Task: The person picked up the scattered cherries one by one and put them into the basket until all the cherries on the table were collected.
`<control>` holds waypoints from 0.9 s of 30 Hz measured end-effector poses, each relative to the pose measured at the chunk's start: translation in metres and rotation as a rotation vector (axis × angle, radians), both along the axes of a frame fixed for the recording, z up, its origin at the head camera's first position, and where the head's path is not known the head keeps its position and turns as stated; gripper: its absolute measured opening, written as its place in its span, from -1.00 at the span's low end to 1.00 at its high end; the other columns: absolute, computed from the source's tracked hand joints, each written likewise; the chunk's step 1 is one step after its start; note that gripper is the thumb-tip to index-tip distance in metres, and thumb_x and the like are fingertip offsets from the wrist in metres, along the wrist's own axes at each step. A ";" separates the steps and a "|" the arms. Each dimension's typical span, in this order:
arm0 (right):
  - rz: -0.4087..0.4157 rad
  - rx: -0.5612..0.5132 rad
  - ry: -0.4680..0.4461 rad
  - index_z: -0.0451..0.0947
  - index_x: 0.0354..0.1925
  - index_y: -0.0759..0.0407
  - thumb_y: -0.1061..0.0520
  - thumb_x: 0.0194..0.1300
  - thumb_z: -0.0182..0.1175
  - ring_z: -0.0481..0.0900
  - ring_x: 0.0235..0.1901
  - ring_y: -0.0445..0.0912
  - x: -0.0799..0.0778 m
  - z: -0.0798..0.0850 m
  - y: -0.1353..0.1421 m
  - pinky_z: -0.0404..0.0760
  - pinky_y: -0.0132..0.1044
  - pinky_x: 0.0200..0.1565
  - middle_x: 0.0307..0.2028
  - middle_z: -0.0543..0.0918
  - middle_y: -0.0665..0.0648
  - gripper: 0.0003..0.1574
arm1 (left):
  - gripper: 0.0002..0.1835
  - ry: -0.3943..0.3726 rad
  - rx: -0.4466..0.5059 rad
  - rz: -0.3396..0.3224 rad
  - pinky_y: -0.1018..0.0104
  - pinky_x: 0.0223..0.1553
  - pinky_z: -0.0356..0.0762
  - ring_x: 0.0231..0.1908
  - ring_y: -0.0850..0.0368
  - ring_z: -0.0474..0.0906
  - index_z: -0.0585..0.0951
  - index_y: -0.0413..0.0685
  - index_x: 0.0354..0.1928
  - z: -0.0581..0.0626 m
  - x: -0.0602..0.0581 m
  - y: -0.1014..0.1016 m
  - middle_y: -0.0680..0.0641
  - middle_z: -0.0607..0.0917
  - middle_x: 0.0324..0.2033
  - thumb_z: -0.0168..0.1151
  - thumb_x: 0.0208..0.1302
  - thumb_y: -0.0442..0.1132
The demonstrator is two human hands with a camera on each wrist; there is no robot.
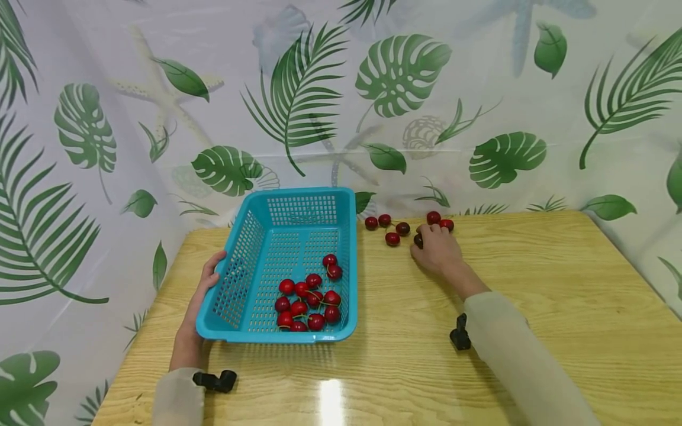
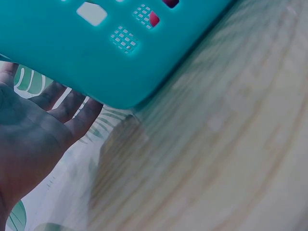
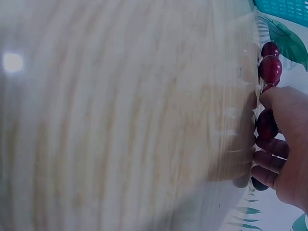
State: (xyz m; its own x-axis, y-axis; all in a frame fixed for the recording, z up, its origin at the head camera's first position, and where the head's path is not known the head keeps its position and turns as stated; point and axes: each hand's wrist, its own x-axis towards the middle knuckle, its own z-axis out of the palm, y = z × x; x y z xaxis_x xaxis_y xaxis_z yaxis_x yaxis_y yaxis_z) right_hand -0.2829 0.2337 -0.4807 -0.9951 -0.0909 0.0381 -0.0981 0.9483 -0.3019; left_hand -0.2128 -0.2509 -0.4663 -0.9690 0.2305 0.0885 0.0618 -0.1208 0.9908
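Note:
A blue perforated plastic basket [image 1: 278,337] stands at the left of the table, several red cherries [image 1: 298,309] gathered in its near right part. My left hand [image 1: 205,290] rests along the basket's left side, its fingers [image 2: 79,118] nearly straight against the outer wall. Beyond the basket to the right, my right hand [image 1: 439,251] reaches down at the table's back edge. Between its thumb and fingers it pinches a dark cherry [image 3: 267,124]. Two red cherries [image 1: 433,218] lie just behind that hand, and several loose cherries [image 1: 392,239] lie to its left.
The light wooden table [image 1: 538,284] meets a white leaf-patterned cloth [image 1: 341,160] along its back edge and left side. Each sleeve carries a black wrist mount [image 1: 460,334]. A bright reflection shows on the table near the front.

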 end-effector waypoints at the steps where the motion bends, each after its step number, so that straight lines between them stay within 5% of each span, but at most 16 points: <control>1: -0.001 0.008 -0.001 0.34 0.20 0.40 -0.02 0.41 0.02 0.37 0.15 0.38 0.000 0.000 0.000 0.40 0.21 0.16 0.15 0.42 0.50 -0.40 | -0.46 0.001 0.000 0.001 0.41 0.26 0.22 0.41 0.01 0.08 0.04 0.24 0.51 0.000 0.000 0.000 -0.12 0.03 0.46 -0.52 0.56 -0.19; 12: -0.013 0.002 -0.030 0.61 -0.21 0.34 -0.29 0.50 -0.10 0.53 -0.22 0.18 0.004 0.003 0.004 0.52 0.00 -0.20 -0.23 0.57 0.29 -0.26 | -0.45 -0.020 0.008 0.009 0.37 0.26 0.22 0.42 -0.03 0.06 0.04 0.25 0.51 0.001 0.001 0.001 -0.15 0.01 0.48 -0.52 0.54 -0.19; 18: -0.026 -0.124 -0.025 0.49 -0.53 0.19 -0.30 0.54 -0.22 0.39 -0.57 0.00 0.005 0.008 0.007 0.31 -0.20 -0.54 -0.60 0.43 0.14 -0.24 | -0.46 0.009 0.008 0.005 0.38 0.25 0.23 0.40 0.00 0.09 0.07 0.26 0.50 0.000 0.000 0.001 -0.11 0.05 0.45 -0.51 0.55 -0.20; 27: -0.030 -0.238 0.295 0.71 -0.32 0.25 0.00 0.48 0.03 0.59 -0.24 0.15 0.010 0.007 0.010 0.58 0.04 -0.23 -0.23 0.69 0.29 -0.55 | -0.48 0.014 0.020 -0.009 0.40 0.26 0.23 0.40 0.05 0.10 0.08 0.29 0.50 -0.002 -0.001 -0.001 -0.06 0.07 0.44 -0.50 0.57 -0.17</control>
State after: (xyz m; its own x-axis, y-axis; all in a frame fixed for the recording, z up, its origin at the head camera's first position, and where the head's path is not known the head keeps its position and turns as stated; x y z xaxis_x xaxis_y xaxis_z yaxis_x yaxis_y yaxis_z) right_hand -0.2726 0.2433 -0.4741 -0.9404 -0.0158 0.3398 -0.1870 0.8585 -0.4774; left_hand -0.2136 -0.2521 -0.4683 -0.9655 0.2375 0.1071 0.0748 -0.1412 0.9872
